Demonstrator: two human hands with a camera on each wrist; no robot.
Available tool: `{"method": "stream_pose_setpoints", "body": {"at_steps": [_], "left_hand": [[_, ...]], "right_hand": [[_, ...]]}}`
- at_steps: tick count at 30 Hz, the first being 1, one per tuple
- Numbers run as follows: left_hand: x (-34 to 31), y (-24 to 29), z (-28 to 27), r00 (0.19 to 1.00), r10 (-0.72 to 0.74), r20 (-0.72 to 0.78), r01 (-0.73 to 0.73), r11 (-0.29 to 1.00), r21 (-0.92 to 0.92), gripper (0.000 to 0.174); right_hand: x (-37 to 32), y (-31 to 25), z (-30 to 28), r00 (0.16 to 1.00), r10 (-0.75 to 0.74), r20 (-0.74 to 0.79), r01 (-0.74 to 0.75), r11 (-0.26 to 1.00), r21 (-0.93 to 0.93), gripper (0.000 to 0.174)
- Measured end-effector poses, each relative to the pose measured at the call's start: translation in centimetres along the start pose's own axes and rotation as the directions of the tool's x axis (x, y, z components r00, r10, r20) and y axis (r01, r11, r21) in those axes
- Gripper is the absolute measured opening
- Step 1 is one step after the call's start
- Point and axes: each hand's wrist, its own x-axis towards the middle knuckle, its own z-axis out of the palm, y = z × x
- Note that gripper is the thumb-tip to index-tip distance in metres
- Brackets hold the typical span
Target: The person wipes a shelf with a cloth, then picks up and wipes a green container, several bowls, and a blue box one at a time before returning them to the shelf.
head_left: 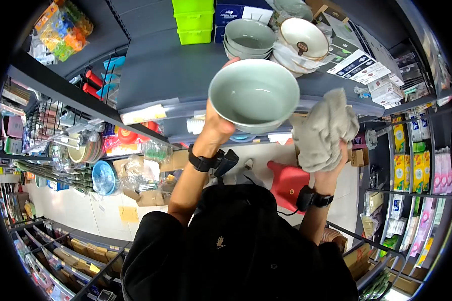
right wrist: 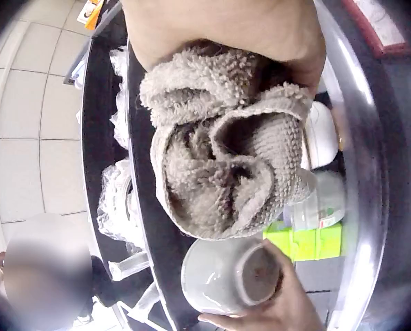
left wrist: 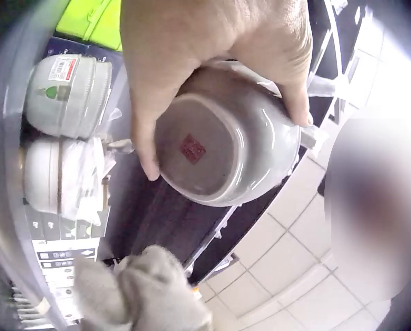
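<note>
A pale grey-green bowl (head_left: pixel 254 95) is held up over the shelf's front edge, its inside facing the head camera. My left hand (head_left: pixel 216 126) grips it from the left side; in the left wrist view the thumb and fingers spread around its outside, and a red stamp (left wrist: pixel 192 149) shows on the base. My right hand (head_left: pixel 338 159) holds a bunched grey-beige terry cloth (head_left: pixel 322 131) just right of the bowl. In the right wrist view the crumpled cloth (right wrist: pixel 222 148) hangs from the hand, overlapping the bowl's rim, and hides most of the fingers.
Stacked grey bowls (head_left: pixel 249 37) and white bowls in plastic wrap (head_left: pixel 304 40) stand at the shelf's back, beside bright green boxes (head_left: pixel 193 21). White cartons (head_left: pixel 359 57) line the right. Below are a red stool (head_left: pixel 289 186) and opened cardboard (head_left: pixel 150 196) on the floor.
</note>
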Motion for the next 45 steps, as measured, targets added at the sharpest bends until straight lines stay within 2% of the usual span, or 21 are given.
{"method": "stream_pose_setpoints", "body": {"at_steps": [2, 4, 5, 6, 9, 13, 14, 15, 17, 20, 22, 24, 25, 26, 28, 30, 36, 38, 42, 44, 45], "left_hand": [[-0.6, -0.4, 0.6, 0.999, 0.048, 0.007, -0.049, 0.990, 0.132, 0.145], [-1.0, -0.8, 0.5, 0.998, 0.041, 0.038, -0.045, 0.994, 0.101, 0.144], [-1.0, -0.9, 0.4, 0.996, 0.039, 0.080, -0.045, 0.996, 0.074, 0.144], [-1.1, -1.2, 0.2, 0.996, 0.038, 0.076, -0.043, 0.996, 0.074, 0.144], [-1.7, -2.8, -0.1, 0.988, 0.130, 0.086, -0.144, 0.973, 0.183, 0.141], [-3.1, -2.1, -0.8, 0.998, 0.021, 0.056, -0.031, 0.981, 0.192, 0.141], [-3.2, -1.9, -1.4, 0.976, 0.122, 0.180, -0.188, 0.890, 0.415, 0.141], [-3.4, -1.8, -1.8, 0.928, 0.186, 0.324, -0.352, 0.729, 0.588, 0.140], [-3.5, -1.5, -0.4, 0.921, 0.144, 0.361, -0.322, 0.804, 0.500, 0.142], [-3.5, -3.3, -0.6, 0.928, 0.196, 0.318, -0.332, 0.824, 0.460, 0.143], [-4.0, -4.3, -0.4, 0.979, 0.174, 0.108, -0.198, 0.938, 0.284, 0.142], [-4.5, -4.1, 0.1, 0.985, 0.168, 0.047, -0.174, 0.968, 0.182, 0.129], [-4.8, -3.9, -0.2, 0.998, 0.066, -0.007, -0.066, 0.997, 0.038, 0.118], [-5.0, -3.7, -0.5, 0.998, -0.046, -0.043, 0.041, 0.993, -0.113, 0.107], [-4.6, -3.5, -1.4, 0.984, 0.093, 0.151, -0.147, 0.904, 0.402, 0.087], [-4.1, -3.3, -1.0, 0.966, 0.135, 0.219, -0.233, 0.817, 0.527, 0.086], [-4.2, -2.6, 0.0, 0.985, 0.082, 0.155, -0.145, 0.877, 0.457, 0.092], [-5.0, -1.9, -0.1, 0.989, 0.037, 0.142, -0.098, 0.887, 0.451, 0.090], [-4.4, -2.5, 0.4, 0.994, -0.068, 0.082, 0.039, 0.948, 0.315, 0.080], [-4.9, -2.8, 0.5, 0.993, -0.112, 0.040, 0.098, 0.964, 0.248, 0.076], [-4.9, -2.9, 0.6, 0.994, -0.094, 0.049, 0.080, 0.967, 0.243, 0.076]], "right_hand": [[0.2, -0.9, 1.2, 1.000, -0.016, 0.005, 0.016, 1.000, 0.009, 0.046], [-0.3, -1.5, 3.0, 0.982, -0.159, 0.103, 0.176, 0.966, -0.187, 0.050], [-0.3, -2.2, 4.3, 0.996, -0.013, 0.087, 0.014, 1.000, -0.008, 0.054], [-0.6, -2.2, 4.7, 0.996, -0.010, 0.087, 0.011, 1.000, -0.009, 0.054], [-2.3, -2.0, 7.0, 0.943, 0.073, 0.326, -0.005, 0.979, -0.206, 0.060], [-2.2, -2.8, 9.5, 0.918, 0.259, 0.301, -0.077, 0.860, -0.505, 0.064], [-1.7, -2.6, 9.5, 0.920, 0.262, 0.293, -0.084, 0.860, -0.504, 0.064], [-1.1, -2.3, 9.4, 0.898, 0.246, 0.364, 0.030, 0.792, -0.610, 0.061], [-0.1, -0.9, 8.9, 0.887, 0.183, 0.425, 0.206, 0.665, -0.718, 0.054], [-0.8, 0.4, 9.3, 0.926, 0.176, 0.335, 0.086, 0.764, -0.640, 0.056], [-1.0, 2.0, 8.8, 0.922, 0.158, 0.355, 0.114, 0.763, -0.636, 0.062], [-1.5, 3.4, 8.9, 0.903, -0.060, 0.425, 0.324, 0.746, -0.583, 0.066], [-2.0, 3.9, 9.5, 0.858, -0.190, 0.478, 0.477, 0.638, -0.604, 0.069], [-2.2, 3.9, 10.1, 0.860, -0.184, 0.476, 0.473, 0.640, -0.605, 0.069], [-2.7, 3.6, 10.8, 0.920, -0.122, 0.373, 0.390, 0.397, -0.831, 0.071], [-2.5, 3.6, 10.9, 0.926, -0.139, 0.352, 0.378, 0.401, -0.835, 0.073], [-0.6, 4.4, 10.4, 0.781, -0.314, 0.541, 0.624, 0.344, -0.701, 0.078], [-1.6, 3.7, 11.4, 0.832, -0.266, 0.487, 0.555, 0.370, -0.745, 0.077], [0.0, 3.4, 11.2, 0.724, -0.384, 0.574, 0.681, 0.264, -0.683, 0.076], [0.1, 2.9, 11.5, 0.547, -0.432, 0.717, 0.804, 0.033, -0.594, 0.077], [0.6, 1.4, 11.7, 0.346, -0.389, 0.854, 0.912, -0.074, -0.403, 0.071]]}}
